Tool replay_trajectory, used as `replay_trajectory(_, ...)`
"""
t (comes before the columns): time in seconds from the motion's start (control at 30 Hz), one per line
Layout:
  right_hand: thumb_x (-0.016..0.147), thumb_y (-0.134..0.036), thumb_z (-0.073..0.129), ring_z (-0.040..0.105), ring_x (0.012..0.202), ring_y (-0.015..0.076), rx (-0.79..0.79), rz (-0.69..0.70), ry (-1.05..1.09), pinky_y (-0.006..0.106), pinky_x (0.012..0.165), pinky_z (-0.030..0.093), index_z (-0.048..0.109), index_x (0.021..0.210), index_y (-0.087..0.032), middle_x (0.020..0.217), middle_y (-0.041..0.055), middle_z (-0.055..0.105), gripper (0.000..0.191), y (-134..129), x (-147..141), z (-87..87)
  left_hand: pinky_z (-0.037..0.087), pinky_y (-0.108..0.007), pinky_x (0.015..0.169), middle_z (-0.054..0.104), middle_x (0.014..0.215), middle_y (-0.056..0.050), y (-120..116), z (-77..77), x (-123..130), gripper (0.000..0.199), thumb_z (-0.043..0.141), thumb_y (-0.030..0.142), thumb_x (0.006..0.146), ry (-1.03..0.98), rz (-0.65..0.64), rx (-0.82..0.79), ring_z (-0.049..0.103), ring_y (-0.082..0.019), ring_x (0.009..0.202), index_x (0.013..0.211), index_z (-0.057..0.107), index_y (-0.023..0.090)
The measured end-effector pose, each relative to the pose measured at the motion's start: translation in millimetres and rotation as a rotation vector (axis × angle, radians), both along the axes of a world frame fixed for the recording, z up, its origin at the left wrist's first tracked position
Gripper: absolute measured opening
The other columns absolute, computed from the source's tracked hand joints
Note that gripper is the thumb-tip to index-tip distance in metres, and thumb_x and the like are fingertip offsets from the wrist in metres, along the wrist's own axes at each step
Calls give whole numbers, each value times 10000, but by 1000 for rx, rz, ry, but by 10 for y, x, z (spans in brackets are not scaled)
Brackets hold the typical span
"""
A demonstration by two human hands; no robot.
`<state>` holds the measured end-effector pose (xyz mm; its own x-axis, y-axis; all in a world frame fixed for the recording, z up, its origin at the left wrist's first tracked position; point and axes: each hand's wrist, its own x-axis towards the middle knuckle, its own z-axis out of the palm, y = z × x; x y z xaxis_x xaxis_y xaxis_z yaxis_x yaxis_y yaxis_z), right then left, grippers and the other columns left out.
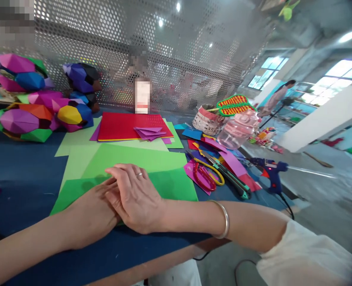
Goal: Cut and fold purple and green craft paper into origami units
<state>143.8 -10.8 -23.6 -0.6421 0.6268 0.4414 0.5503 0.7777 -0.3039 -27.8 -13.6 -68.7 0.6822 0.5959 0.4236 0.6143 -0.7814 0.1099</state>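
My left hand [95, 212] rests low on a stack of green paper sheets [173, 184] near the table's front edge. Across it lies my right hand [142, 200], with a ring on one finger and a bangle at the wrist. The right fingers are stretched out, slightly bent, over the left hand and hold no object. Most of the left fingers are hidden beneath. Paler green sheets [128, 158] spread beyond the hands. Further back, a red sheet [119, 126] tops a stack, with folded purple paper pieces [149, 133] on it.
Red-handled scissors [204, 180], a box cutter [231, 178] and paper scraps [234, 161] lie at right. Past them sit a glue gun [273, 172], a clear pink bottle [237, 131] and a round container [207, 119]. Folded-paper shapes [24, 119] stand at left before a perforated metal panel [178, 79].
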Motion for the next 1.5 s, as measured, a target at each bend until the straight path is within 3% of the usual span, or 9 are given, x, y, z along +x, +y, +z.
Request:
replay_trajectory(0.13,1037,-379,378,451,1256,271,-23,-12,-47,469,1045,398,367,1408,-118,1401,163,512,453,39,225,-33,306,-492,1174,718,1173,-50,26,88,-22,362,387,146,912,188,-151,121,592,-258,1231,1129,670,206)
replay_trajectory(0.27,1042,-361,369,451,1259,281,-31,-62,-80,479,1046,396,378,1400,-105,1387,171,522,440,66,490,-58,181,-392,1230,682,1292,-76,25,228,7,393,364,164,960,149,-185,215,526,-223,1322,1233,647,180)
replay_trajectory(0.37,1041,-340,369,456,1253,286,-27,-108,-85,487,1034,404,382,1393,-103,1369,178,529,425,96,721,-75,203,-334,1223,544,1482,-44,9,323,63,530,331,178,1001,108,-149,134,444,-163,1402,1529,375,207)
replay_trajectory(0.43,1039,-325,369,449,1258,293,-23,-133,-92,495,1034,404,378,1396,-102,1368,183,524,421,122,875,-85,220,-317,1217,439,1565,-19,4,353,94,612,350,187,1015,130,-115,65,421,-142,1419,1600,182,241)
replay_trajectory(0.63,1029,-283,390,428,1281,297,17,-134,-131,504,1053,387,419,1362,-102,1359,189,515,381,142,1187,-78,216,-383,1233,323,1623,2,16,313,91,647,365,207,1032,221,-72,-109,380,-171,1449,1609,83,287)
replay_trajectory(0.77,1005,-197,402,435,1257,287,85,-113,-164,488,1036,392,448,1345,-110,1341,176,529,354,129,1200,-30,195,-393,1242,293,1634,-5,19,283,66,662,373,211,1033,233,-69,-118,363,-184,1460,1610,58,288)
replay_trajectory(0.93,951,-94,417,427,1231,287,217,-54,-177,488,1027,382,479,1322,-127,1322,164,538,378,225,961,83,191,-399,1241,300,1632,-12,8,340,91,654,368,208,1032,254,-62,-140,340,-188,1471,1608,73,299)
replay_trajectory(1.13,1024,-248,364,483,1081,278,158,-32,-88,436,909,438,513,1271,-102,1207,155,571,323,299,673,43,197,-421,1236,334,1614,-69,-11,391,91,618,334,214,1045,318,-56,-122,310,-203,1484,1611,87,236)
replay_trajectory(1.5,1004,-220,410,551,872,242,90,-101,-205,372,769,406,580,1034,-139,995,104,615,190,359,964,-104,138,-452,1250,215,1660,-24,-25,533,157,621,305,197,1047,383,-22,-316,188,-178,1522,1607,50,274)
